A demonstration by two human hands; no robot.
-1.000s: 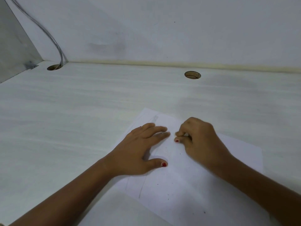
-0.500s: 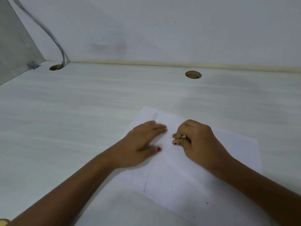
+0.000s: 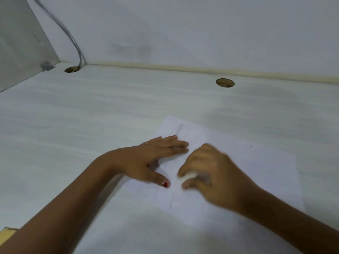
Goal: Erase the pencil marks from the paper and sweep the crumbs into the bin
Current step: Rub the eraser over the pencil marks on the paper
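The paper lies flat on the tabletop under both hands, turned at an angle so that one corner points away past the left fingertips. Faint pencil lines run down the sheet just nearer than the left thumb, and a paler stroke shows just beyond the left fingers. A few small dark specks dot the sheet near the right hand and alongside its forearm. The left hand lies palm down on the left part of the sheet, fingers straight and together, the thumb with its red nail spread apart toward the person; it presses the paper and grips nothing. The right hand, blurred, sits just right of the left hand without touching it, its fingers curled over a small white eraser pinched against the thumb, the eraser's end pointing into the gap between the two hands, low over the sheet; whether it touches the paper I cannot tell. Well beyond the right hand a round hole opens in the tabletop near the wall. Far beyond and left of the left hand a second hole takes in grey cables that drop down the wall, with a small metal bracket just beside it. By the left forearm, at the lower left edge, a tan corner of something shows
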